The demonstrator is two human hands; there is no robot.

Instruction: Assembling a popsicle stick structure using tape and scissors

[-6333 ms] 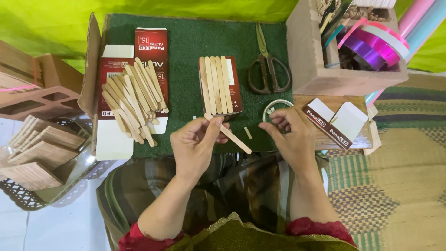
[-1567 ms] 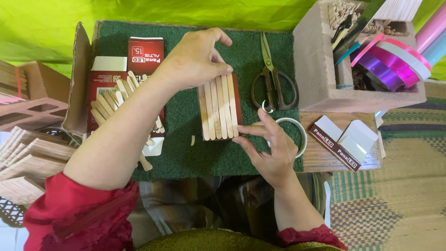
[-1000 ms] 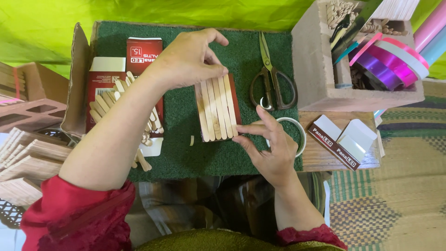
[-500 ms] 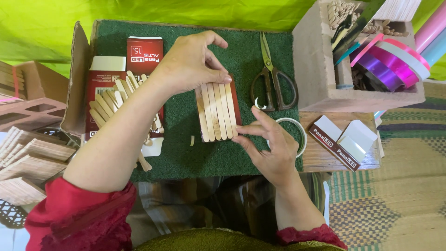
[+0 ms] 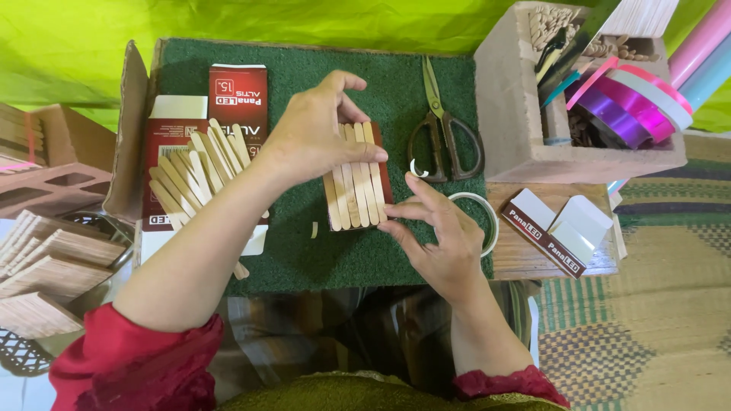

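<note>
The row of flat wooden sticks (image 5: 354, 186) lies side by side near the middle of the green mat (image 5: 297, 255), set on a dark red card (image 5: 383, 179) whose edge shows along the row's right side. My left hand (image 5: 316, 141) comes in from the left and rests over the upper part of the row, fingers spread flat across the sticks and pressing down on them — it closes around nothing. My right hand (image 5: 438, 240) sits at the row's lower right corner; thumb and forefinger meet at the end of the outermost stick, pinching its edge.

Just right of the row a pair of scissors (image 5: 442, 125) lies closed on the mat, blades pointing away from me, and a roll of clear tape (image 5: 480, 217) lies beside my right hand. To the left, a loose heap of more sticks (image 5: 202, 171) is piled on a flattened red-and-white carton (image 5: 240, 95). A small stick offcut (image 5: 314, 229) lies on the mat between heap and row.

Farther right stands a grey hollow block (image 5: 510, 99) holding ribbon rolls (image 5: 628, 99) — purple and pink — with two small red-and-white boxes (image 5: 560, 232) on a wooden board (image 5: 518, 259) below it. At far left sit stacked stick panels (image 5: 46, 266).
</note>
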